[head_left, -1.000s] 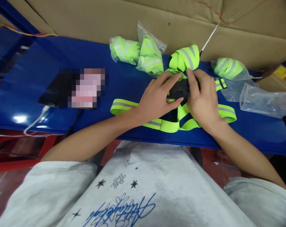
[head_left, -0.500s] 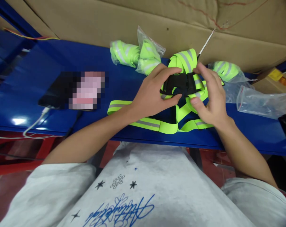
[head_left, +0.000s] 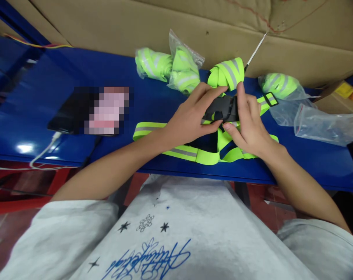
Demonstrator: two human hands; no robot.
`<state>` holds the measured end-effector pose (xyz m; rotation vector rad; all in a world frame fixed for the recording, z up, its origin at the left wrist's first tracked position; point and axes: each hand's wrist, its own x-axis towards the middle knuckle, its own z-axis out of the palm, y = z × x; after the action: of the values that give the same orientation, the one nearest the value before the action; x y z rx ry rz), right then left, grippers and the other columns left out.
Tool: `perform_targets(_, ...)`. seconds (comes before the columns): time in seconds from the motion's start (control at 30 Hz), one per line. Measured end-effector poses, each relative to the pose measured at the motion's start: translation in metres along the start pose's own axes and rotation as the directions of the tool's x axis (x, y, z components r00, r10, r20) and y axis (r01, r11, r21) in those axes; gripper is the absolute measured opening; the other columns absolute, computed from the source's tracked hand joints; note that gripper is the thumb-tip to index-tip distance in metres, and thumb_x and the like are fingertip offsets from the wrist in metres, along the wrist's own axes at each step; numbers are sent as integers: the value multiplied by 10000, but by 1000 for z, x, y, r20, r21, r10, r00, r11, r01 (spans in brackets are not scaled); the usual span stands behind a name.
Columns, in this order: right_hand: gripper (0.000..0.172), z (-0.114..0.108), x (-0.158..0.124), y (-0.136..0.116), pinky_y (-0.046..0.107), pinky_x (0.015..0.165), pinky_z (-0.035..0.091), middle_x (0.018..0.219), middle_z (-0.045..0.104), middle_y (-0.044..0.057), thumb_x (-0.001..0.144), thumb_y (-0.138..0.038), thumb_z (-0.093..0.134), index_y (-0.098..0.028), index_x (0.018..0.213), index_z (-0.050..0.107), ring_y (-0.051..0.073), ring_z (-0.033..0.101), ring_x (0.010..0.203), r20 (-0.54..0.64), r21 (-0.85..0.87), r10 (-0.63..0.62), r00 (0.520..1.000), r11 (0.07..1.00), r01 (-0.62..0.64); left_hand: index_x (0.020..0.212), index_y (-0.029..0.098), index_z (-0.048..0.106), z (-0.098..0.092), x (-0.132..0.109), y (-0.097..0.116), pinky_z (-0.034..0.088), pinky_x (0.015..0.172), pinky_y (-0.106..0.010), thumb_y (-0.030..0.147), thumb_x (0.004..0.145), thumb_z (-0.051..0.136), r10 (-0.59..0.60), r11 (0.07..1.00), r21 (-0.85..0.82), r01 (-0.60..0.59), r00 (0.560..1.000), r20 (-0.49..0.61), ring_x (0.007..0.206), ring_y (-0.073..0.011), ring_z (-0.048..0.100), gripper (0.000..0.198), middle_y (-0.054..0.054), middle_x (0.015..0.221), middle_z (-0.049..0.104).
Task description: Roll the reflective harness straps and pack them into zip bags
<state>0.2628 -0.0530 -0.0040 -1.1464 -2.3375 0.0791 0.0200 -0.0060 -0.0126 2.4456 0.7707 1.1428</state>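
Note:
Between my hands is a black plastic buckle [head_left: 221,108] on a neon-yellow reflective strap. My left hand [head_left: 191,112] grips its left end, thumb below and fingers above. At the buckle's right end, my right hand [head_left: 249,120] presses in with its index finger raised along the side and its thumb underneath. The two halves of the buckle look joined, though fingers cover part of it. Beneath and around my hands, the rest of the reflective harness [head_left: 205,156] lies loosely on the blue table, with a black slider [head_left: 270,98] on one strap at the right.
Behind are a rolled reflective strap [head_left: 227,74] and bagged rolls [head_left: 154,65]. Another bagged roll [head_left: 281,85] and a plastic bag [head_left: 325,123] lie to the right. A black device [head_left: 67,116] with a white cable [head_left: 45,151] sits left on the blue table [head_left: 25,116].
My right hand has moved left and closed in on the buckle. The buckle is now turned more toward me, and the slider strap at the right shows more.

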Motion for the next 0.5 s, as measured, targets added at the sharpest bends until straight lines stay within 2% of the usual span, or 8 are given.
perform_targets(0.17,884,5,-1,-5,731,1251,348,1641,386,179,1076,-615,411,-308,1757,-63,447,421,1528,16,6,-56,998,998,56,1615,299,436,2,-3,-9,572,1109,-465,579,971,687,101,995,-29,-98,984,149,1326,-324,628,746,-120,1397,610)
perform_targets(0.23,966,5,1,-7,724,1264,345,1677,363,177,1042,-646,501,-317,1755,-61,453,399,1556,13,31,-61,998,998,61,1654,273,357,-1,-1,-7,561,1130,-475,526,998,659,140,990,-22,-138,975,173,1326,-318,622,766,-133,1427,600)
perform_targets(0.37,1241,0,5,-8,699,1281,361,1706,377,159,889,-678,758,-341,1744,-75,441,445,1551,-52,152,-40,998,987,48,1647,282,307,-13,6,3,535,1157,-503,524,1010,624,147,987,-82,-138,984,102,1332,-301,621,751,-132,1589,499)
perform_targets(0.43,1232,-7,6,-7,680,1290,371,1723,376,146,867,-623,815,-350,1746,-4,418,471,1546,-68,220,-9,998,975,23,1625,281,309,-18,9,7,539,1128,-520,607,990,611,130,979,-167,-118,989,64,1278,-283,646,775,-144,1653,416)
perform_targets(0.5,1165,-16,7,-8,651,1316,365,1741,375,120,827,-591,872,-358,1729,172,402,441,1579,-35,290,18,999,957,-7,1617,304,300,-22,11,9,547,1105,-519,658,949,626,91,969,-236,-78,995,44,1254,-272,656,823,-147,1683,366)
